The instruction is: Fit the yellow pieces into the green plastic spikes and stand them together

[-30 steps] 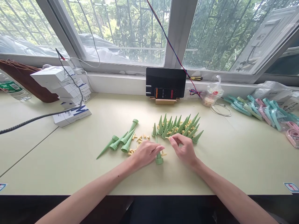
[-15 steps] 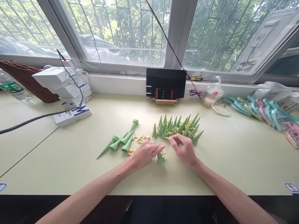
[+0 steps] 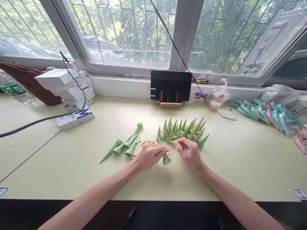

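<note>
My left hand (image 3: 151, 156) is closed around the middle of a green watering spike (image 3: 166, 159). Its ribbed cap end points toward me, and the fingers hide part of the shaft. Between the thumb and forefinger of my right hand (image 3: 190, 152) is a small yellow plastic peg (image 3: 172, 141). A few loose yellow pegs (image 3: 144, 142) lie beyond and beside my left hand, partly covered by it. Past my right hand, many green spikes (image 3: 179, 126) stand tip up in a cluster, with yellow pieces among them. Several more spikes (image 3: 131, 145) lie in a pile to the left.
A phone (image 3: 170, 96) showing a timer leans on a black tablet (image 3: 171, 80) at the back. White boxes (image 3: 75, 118) are stacked at the left, with a black cable across them. Wrapped pastel clips (image 3: 271, 111) and a bagged cup (image 3: 217, 99) sit at the right.
My left hand's fingers have closed around the spike, and its cap end has risen slightly and shifted a little right. My right hand stays almost still with the yellow peg.
</note>
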The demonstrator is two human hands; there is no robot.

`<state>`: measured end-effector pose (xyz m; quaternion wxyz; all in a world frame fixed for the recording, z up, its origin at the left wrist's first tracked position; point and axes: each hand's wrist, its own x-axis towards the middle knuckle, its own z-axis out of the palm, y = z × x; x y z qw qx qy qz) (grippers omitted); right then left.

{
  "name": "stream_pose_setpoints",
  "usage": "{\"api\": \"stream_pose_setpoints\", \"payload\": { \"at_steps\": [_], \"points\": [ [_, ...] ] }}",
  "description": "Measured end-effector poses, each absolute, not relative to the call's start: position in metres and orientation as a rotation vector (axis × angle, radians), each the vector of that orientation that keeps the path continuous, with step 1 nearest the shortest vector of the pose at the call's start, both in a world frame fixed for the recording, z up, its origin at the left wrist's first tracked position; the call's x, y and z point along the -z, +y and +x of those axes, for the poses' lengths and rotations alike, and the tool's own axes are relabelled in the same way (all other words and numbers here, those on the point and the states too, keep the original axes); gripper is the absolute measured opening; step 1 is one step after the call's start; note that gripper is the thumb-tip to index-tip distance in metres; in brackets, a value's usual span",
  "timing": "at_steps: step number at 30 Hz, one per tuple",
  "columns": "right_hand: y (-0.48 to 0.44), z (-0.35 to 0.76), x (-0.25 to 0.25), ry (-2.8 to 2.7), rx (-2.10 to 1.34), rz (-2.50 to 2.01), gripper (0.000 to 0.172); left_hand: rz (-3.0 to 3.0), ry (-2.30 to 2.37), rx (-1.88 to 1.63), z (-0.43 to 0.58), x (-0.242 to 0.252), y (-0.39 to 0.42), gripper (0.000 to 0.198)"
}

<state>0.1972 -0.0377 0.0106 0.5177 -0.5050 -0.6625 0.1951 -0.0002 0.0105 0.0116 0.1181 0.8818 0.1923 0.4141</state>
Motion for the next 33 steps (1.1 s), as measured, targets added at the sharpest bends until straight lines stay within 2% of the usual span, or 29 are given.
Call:
{"api": "stream_pose_setpoints", "payload": {
  "at_steps": [6,16,22,33],
  "points": [
    [-0.0393,0.1974,-0.0113,-1.569,-0.47,-1.2,0.02,2.471,0.64,-1.27,-0.0026,-0.0191,0.0091,0.014],
    [-0.0399,0.1968,-0.0107,-1.548,-0.541,-1.153,0.013,2.419,0.729,-1.159,-0.0055,-0.0201,0.008,0.045],
    [-0.0397,0.1961,-0.0101,-1.518,-0.53,-1.136,0.01,2.358,0.727,-1.185,-0.0035,-0.0202,0.0068,0.043],
    [-0.04,0.1963,-0.0104,-1.511,-0.569,-1.109,0.014,2.394,0.728,-1.165,-0.0034,-0.018,0.0101,0.045]
  ]
}}
